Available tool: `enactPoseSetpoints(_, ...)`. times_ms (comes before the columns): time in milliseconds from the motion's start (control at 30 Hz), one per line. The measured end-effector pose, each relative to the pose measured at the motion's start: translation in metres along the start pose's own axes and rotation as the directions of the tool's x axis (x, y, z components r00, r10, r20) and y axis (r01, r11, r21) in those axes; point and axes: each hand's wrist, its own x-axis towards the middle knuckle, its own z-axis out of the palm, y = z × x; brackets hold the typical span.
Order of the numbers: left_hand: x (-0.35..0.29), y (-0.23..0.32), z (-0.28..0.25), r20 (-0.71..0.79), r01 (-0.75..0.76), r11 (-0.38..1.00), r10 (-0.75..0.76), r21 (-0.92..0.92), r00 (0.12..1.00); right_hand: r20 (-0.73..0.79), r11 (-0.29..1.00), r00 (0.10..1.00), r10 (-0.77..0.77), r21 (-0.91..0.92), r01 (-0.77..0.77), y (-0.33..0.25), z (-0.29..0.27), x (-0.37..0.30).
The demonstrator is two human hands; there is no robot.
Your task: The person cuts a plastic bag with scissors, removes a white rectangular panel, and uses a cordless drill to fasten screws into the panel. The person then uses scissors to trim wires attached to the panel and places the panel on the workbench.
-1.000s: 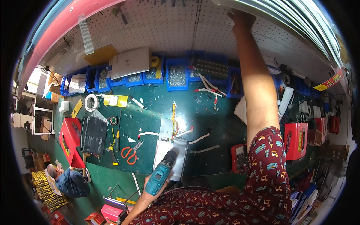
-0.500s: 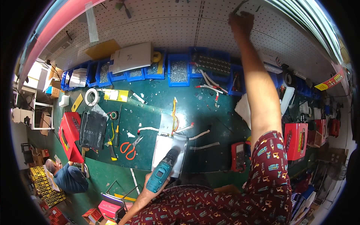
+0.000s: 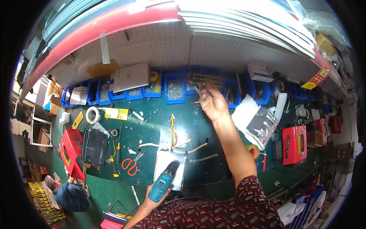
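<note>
My left hand (image 3: 152,205) is wrapped round the grip of a teal cordless drill (image 3: 161,186). The drill's black chuck points up and away, over a flat white-and-silver case (image 3: 160,162) on the green bench. Out of the far end of that case run yellow and orange wires (image 3: 172,128) and white-sleeved cables (image 3: 197,147). My right hand (image 3: 213,103) is raised in front of the bins, its fingers pinched on a small piece with a round metal end (image 3: 204,84). What kind of piece it is cannot be made out.
Blue bins (image 3: 175,91) of small hardware line the back. Orange-handled scissors (image 3: 131,166), a black pack (image 3: 95,141) and a red box (image 3: 71,147) lie left. Right are white foam wrap (image 3: 244,114) and another red box (image 3: 293,145). A person (image 3: 72,195) sits low at far left.
My right hand has come down from the pegboard, towards me and left, to in front of the bins. The left hand keeps the drill over the case. The view has tilted upward.
</note>
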Motion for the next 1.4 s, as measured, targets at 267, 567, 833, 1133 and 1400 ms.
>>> enactPoseSetpoints(267,-0.003,-0.008,0.001,0.027,-0.031,0.999,0.030,0.017,0.999,-0.105,1.000,0.994,-0.016,-0.012,0.015,0.007,0.004,-0.014)
enactPoseSetpoints(567,-0.020,-0.024,0.000,-0.032,0.054,0.999,-0.054,-0.005,0.998,0.575,-0.474,0.542,-0.613,-0.817,0.330,-0.053,0.030,0.074)
enactPoseSetpoints(833,-0.024,-0.034,-0.003,0.015,0.101,0.994,-0.102,0.051,0.995,0.598,-0.900,0.708,-0.375,-0.419,-0.123,-0.197,0.038,0.202)
enactPoseSetpoints(1133,-0.016,-0.027,-0.006,-0.035,0.099,0.995,-0.098,0.029,0.995,0.468,-0.930,0.804,-0.367,-0.186,-0.317,-0.250,0.043,0.250)
enactPoseSetpoints(1400,-0.013,-0.036,-0.009,-0.030,0.077,0.997,-0.077,0.016,0.997,0.765,-0.762,0.274,-0.582,-0.631,0.143,-0.162,0.051,0.211)
